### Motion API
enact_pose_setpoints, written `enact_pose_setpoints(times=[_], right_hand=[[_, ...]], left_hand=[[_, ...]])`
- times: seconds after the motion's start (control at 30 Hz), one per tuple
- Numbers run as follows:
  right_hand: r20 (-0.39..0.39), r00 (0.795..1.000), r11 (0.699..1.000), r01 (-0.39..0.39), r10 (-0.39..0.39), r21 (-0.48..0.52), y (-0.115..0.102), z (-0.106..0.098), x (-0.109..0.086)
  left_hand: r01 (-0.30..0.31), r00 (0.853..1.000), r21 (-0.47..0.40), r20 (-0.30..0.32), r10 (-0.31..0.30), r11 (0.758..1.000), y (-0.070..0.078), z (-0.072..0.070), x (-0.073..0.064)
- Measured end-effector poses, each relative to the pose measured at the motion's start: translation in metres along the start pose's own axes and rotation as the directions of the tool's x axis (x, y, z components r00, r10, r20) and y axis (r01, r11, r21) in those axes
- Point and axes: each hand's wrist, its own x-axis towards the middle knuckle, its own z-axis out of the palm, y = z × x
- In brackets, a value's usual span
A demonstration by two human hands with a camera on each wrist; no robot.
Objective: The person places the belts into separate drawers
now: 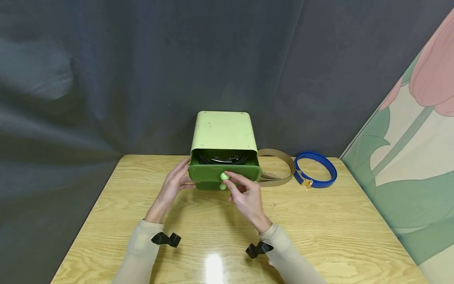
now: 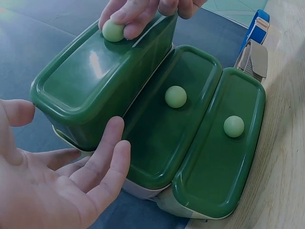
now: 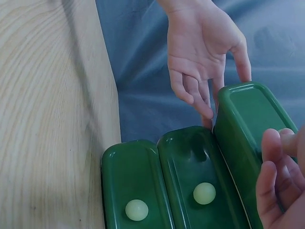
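A pale green box with dark green drawers (image 1: 225, 130) stands at the back of the table. Its top drawer (image 1: 205, 173) is pulled out, and a coiled black item with a shiny metal part (image 1: 218, 161), perhaps a belt, lies inside. My right hand (image 1: 246, 195) pinches the round light green knob (image 2: 113, 30) of that drawer. Beside the drawer's left side is my left hand (image 1: 173, 183), its fingers spread and loosely bent near the box; whether they press on it cannot be told. Two lower drawers, the middle (image 2: 143, 148) and bottom (image 2: 209, 176), are closed.
Right of the box lies a coiled tan belt (image 1: 289, 161), partly behind it. Farther right is a coiled blue belt (image 1: 331, 169) with a gold buckle. A dark curtain (image 1: 227, 59) hangs behind the wooden table (image 1: 319, 225); a flower-patterned cloth (image 1: 418, 157) is at the right.
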Motion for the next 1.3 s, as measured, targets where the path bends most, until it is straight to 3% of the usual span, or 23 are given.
enact_pose_setpoints(times=[0.47, 1.03, 1.3], right_hand=[[-0.028, 0.996, 0.996, -0.083, 0.083, 0.012, -0.001, 0.005, 0.007], [-0.051, 0.996, 0.997, -0.078, 0.078, 0.003, 0.008, 0.010, 0.018], [-0.060, 0.989, 0.991, -0.134, 0.136, 0.025, 0.007, 0.011, 0.021]], left_hand=[[-0.004, 1.000, 0.001, 0.019, 0.004, 1.000, 0.001, 0.000, -0.001], [-0.017, 1.000, 0.048, 0.025, 0.016, 0.999, 0.002, -0.004, -0.002], [-0.028, 0.999, 0.044, 0.035, 0.026, 0.999, 0.001, -0.008, -0.003]])
